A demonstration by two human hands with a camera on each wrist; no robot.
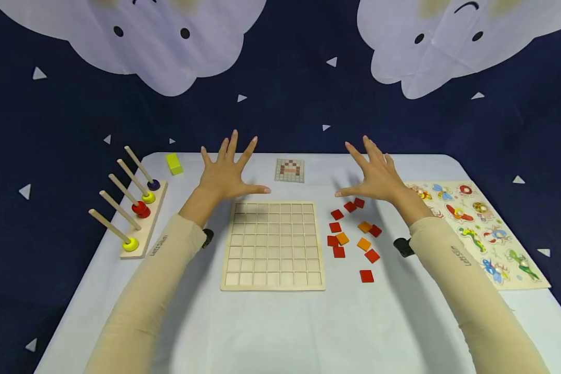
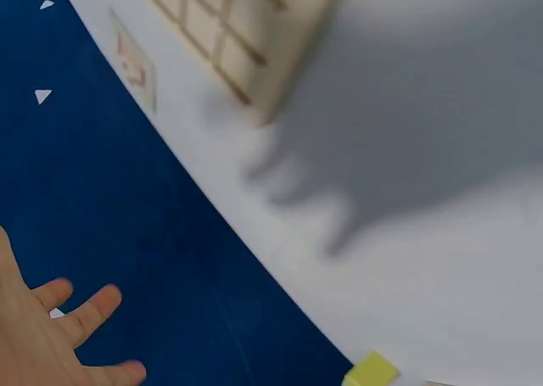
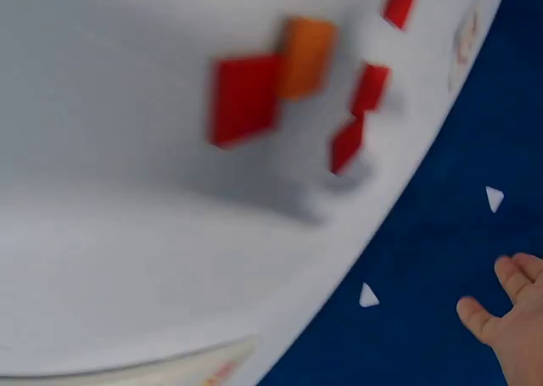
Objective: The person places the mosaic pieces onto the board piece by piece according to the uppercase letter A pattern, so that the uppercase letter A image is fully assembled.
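Observation:
My left hand hovers with spread fingers over the far left corner of a wooden grid board, whose square cells hold no tiles. My right hand, fingers also spread, is raised above the far end of a scatter of tiles. Several red tiles and a few orange tiles lie loose to the right of the board. Behind the board lies a small pattern card with a brown figure on a pale grid. Neither hand holds anything; in the left wrist view the hand's shadow falls beside the board.
On the left stands a wooden peg stand with coloured rings on upright pegs. A yellow block sits near the far left corner. At the right edge lies a puzzle board with insect pictures. A dark blue cloth hangs behind the table.

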